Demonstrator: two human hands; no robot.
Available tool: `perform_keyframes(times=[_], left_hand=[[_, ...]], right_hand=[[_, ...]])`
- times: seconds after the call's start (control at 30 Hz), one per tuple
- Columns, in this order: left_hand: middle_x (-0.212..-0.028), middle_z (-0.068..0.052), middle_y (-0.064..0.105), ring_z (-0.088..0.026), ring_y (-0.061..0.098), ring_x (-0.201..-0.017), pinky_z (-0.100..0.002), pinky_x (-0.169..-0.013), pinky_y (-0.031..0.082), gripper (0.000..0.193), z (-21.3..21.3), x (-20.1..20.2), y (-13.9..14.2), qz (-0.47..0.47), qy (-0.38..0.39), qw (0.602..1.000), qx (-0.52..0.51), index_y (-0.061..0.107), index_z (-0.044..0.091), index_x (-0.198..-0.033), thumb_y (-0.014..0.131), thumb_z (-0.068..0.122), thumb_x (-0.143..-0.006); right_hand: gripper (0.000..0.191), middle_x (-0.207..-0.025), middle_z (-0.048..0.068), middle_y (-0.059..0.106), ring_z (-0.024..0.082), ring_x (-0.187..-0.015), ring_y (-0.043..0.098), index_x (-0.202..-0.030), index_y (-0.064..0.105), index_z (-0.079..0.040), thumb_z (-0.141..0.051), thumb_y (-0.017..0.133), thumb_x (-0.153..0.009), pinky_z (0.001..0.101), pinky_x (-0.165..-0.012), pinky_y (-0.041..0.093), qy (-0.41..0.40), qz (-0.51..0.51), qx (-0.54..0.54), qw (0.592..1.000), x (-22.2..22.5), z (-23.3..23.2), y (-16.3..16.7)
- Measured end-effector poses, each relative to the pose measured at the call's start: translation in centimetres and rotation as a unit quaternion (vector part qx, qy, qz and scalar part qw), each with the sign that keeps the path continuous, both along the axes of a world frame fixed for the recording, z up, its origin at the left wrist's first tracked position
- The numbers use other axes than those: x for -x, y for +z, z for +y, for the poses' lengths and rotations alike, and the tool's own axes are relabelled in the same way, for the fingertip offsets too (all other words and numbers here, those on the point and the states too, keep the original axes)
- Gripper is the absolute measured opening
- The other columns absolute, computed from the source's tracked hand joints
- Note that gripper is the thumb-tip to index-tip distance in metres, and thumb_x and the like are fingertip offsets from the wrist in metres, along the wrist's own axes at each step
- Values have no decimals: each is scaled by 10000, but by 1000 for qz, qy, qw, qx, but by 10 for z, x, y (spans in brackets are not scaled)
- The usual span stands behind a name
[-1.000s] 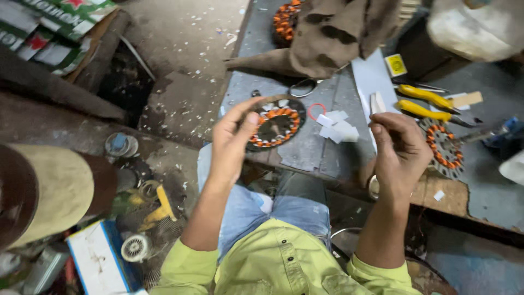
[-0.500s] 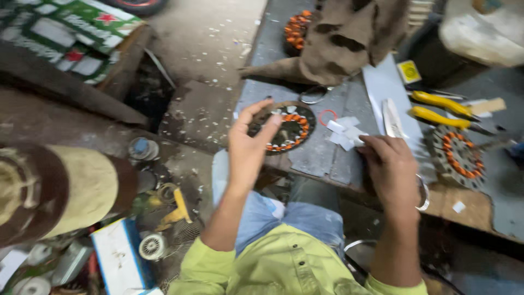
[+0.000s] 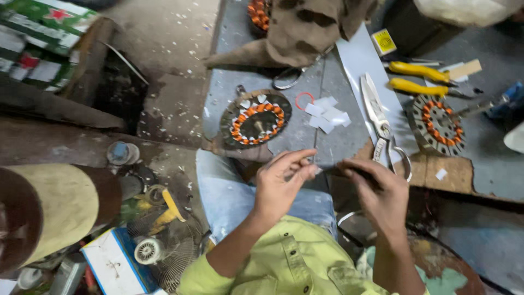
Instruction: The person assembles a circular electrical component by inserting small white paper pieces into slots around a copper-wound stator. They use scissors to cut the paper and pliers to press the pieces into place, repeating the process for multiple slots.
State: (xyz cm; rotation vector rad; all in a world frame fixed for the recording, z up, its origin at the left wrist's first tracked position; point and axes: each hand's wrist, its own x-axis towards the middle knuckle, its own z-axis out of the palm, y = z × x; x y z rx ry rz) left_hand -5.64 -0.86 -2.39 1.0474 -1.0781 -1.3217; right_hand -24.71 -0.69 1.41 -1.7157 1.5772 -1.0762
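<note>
Both hands (image 3: 284, 183) (image 3: 376, 191) hold thin strip (image 3: 327, 169) crosswise.

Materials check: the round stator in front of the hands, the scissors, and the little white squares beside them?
Stator: dark steel-looking core, dull finish, with glossy orange-copper wire coils around the ring. Scissors: bare metal, judging by the pale sheen on the blades and loops. White squares: probably thin paper or insulating sheet, since they lie flat and matte; which one, I cannot tell.
</note>
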Motion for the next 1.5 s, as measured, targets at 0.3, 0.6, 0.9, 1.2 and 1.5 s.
perform_keyframes(times=[0.3,0.6,0.9,1.2,1.5], left_hand=[[-1131,-66,707,-111,732,-941,-263,-846,645,250,-5,9,-17,-107,72,987,97,719,40,-1216,739,6,-969],[-1094,-65,705,-110,731,-894,-243,-797,623,206,-2,1,-5,-98,63,991,64,719,24,-1201,719,29,-995],[-1314,-59,570,-94,694,-990,-235,-809,626,401,-8,2,3,-32,16,997,67,616,16,-1278,710,62,-891],[-1141,-95,667,-147,726,-942,-285,-841,636,218,-12,10,-24,147,-20,988,-47,706,-67,-1202,684,24,-1005],[-1022,-88,750,-125,722,-921,-275,-847,620,219,-13,9,-8,186,-7,981,-55,715,-55,-1171,733,3,-960]], right_hand=[[190,-1125,133,743,245,-996,735,-1133,733,-11,48,778,-959,307,-884,576,-15,101,124,987,-2,-7,-23],[264,-1061,148,708,338,-951,679,-1097,722,6,-85,875,-903,411,-842,536,-5,218,171,961,-22,-55,-23],[194,-1022,97,759,208,-873,734,-1073,733,-18,-35,814,-897,284,-788,581,2,61,49,997,-2,-19,-8],[422,-1217,249,649,385,-1043,671,-1344,618,4,-23,747,-943,451,-900,549,-59,338,74,936,32,10,8],[708,-1043,256,652,421,-940,627,-1481,524,47,-89,765,-829,509,-837,509,-70,359,4,931,53,-1,15]])
